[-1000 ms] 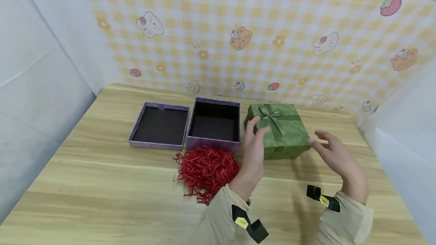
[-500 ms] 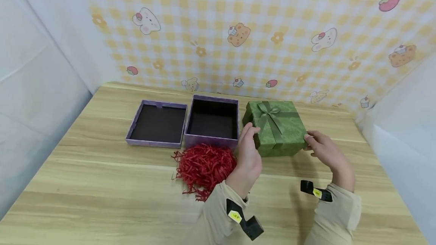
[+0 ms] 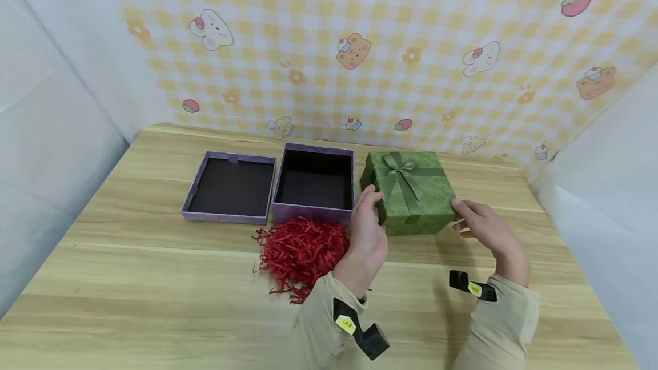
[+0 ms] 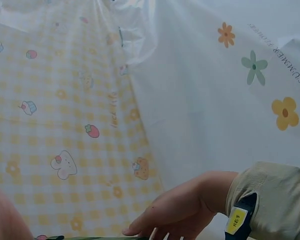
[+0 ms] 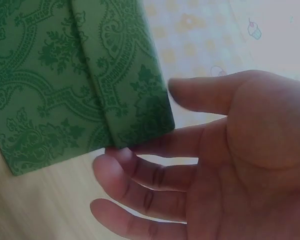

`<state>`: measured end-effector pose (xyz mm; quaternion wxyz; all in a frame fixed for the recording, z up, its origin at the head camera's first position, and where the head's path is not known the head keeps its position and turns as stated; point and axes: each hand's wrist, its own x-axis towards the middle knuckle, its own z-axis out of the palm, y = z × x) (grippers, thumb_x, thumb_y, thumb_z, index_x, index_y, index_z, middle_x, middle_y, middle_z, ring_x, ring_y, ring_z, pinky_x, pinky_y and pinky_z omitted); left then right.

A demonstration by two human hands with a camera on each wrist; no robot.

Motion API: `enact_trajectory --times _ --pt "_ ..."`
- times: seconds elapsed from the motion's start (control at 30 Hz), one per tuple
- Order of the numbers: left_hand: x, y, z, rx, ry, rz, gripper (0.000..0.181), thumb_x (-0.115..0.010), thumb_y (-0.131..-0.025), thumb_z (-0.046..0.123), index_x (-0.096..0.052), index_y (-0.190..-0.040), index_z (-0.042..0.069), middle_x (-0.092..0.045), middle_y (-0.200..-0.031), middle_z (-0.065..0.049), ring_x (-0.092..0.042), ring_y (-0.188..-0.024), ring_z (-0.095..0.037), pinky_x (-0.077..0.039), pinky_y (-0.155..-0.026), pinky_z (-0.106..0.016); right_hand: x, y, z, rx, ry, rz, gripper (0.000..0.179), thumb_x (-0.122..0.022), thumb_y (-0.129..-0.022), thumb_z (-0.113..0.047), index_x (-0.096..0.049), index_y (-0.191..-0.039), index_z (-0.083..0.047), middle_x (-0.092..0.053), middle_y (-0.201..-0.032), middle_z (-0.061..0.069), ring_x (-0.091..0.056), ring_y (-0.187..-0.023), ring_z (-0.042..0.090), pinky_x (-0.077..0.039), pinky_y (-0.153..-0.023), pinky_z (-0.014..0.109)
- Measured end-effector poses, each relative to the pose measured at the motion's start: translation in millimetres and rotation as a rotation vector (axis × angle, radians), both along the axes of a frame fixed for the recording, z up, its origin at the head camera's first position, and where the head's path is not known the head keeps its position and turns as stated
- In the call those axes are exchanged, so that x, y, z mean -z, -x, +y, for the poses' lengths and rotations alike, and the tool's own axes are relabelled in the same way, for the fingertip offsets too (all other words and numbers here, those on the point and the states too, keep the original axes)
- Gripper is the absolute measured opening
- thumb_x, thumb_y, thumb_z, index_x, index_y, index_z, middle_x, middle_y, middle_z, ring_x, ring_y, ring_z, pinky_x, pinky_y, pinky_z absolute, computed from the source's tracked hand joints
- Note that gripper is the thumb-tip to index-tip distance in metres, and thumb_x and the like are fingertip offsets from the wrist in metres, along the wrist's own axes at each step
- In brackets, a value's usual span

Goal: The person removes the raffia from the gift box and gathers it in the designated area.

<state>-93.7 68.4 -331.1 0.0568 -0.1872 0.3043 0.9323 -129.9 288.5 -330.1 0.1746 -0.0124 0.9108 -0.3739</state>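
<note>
A green patterned gift box (image 3: 426,204), its lid tied with a green ribbon bow (image 3: 401,170), stands at the right of the group. My left hand (image 3: 367,238) holds its front left corner, thumb over the lid's edge. At the front right corner my right hand (image 3: 490,230) grips the box. In the right wrist view, that thumb meets the lid's edge and the index finger passes behind the box (image 5: 50,90); the other fingers are bent beside it. The left wrist view shows just a blurred part of the left hand (image 4: 5,215), low at the left.
An uncovered purple box (image 3: 316,181) with a black inside stands left of the green one. Beside it lies its upturned lid (image 3: 231,187). Red shredded paper (image 3: 303,256) is heaped in front, near my left wrist. A checked cloth (image 3: 308,44) hangs behind the wooden table (image 3: 154,301).
Both hands have come in to the green box; the right moved left until its thumb met the lid's corner, and the left lowered onto the left corner. The view has shifted slightly.
</note>
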Motion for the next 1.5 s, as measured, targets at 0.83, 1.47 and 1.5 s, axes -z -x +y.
enact_trajectory --times 0.83,1.47,1.5 --pt "0.8 -1.3 6.4 -0.067 -0.058 -0.016 0.049 -0.033 -0.096 0.02 -0.032 -0.141 0.0 -0.011 -0.152 -0.02 -0.003 -0.139 -0.033 0.002 -0.109 -0.046 3.1 3.0 0.7 0.036 0.007 -0.002 0.071 -0.032 -0.099 -0.047 -0.036 -0.129 0.018 -0.05 -0.107 0.023 -0.054 -0.091 0.029 -0.05 -0.072 0.033" --pt "2.5 0.7 5.3 -0.086 -0.038 -0.027 0.046 -0.037 -0.095 0.022 -0.042 -0.136 0.001 -0.023 -0.148 -0.017 -0.012 -0.138 -0.031 0.001 -0.109 -0.045 -0.8 1.9 1.4 0.049 0.004 0.015 0.068 -0.036 -0.098 -0.047 -0.044 -0.125 0.015 -0.055 -0.103 0.019 -0.056 -0.085 0.018 -0.05 -0.069 0.031" --pt "2.5 0.5 5.4 -0.083 -0.027 -0.02 0.046 -0.037 -0.095 0.022 -0.042 -0.136 0.002 -0.024 -0.148 -0.016 -0.012 -0.138 -0.031 0.0 -0.109 -0.045 -0.8 1.8 1.6 0.05 0.006 0.015 0.067 -0.036 -0.098 -0.047 -0.044 -0.125 0.015 -0.054 -0.103 0.018 -0.056 -0.085 0.018 -0.05 -0.069 0.03"
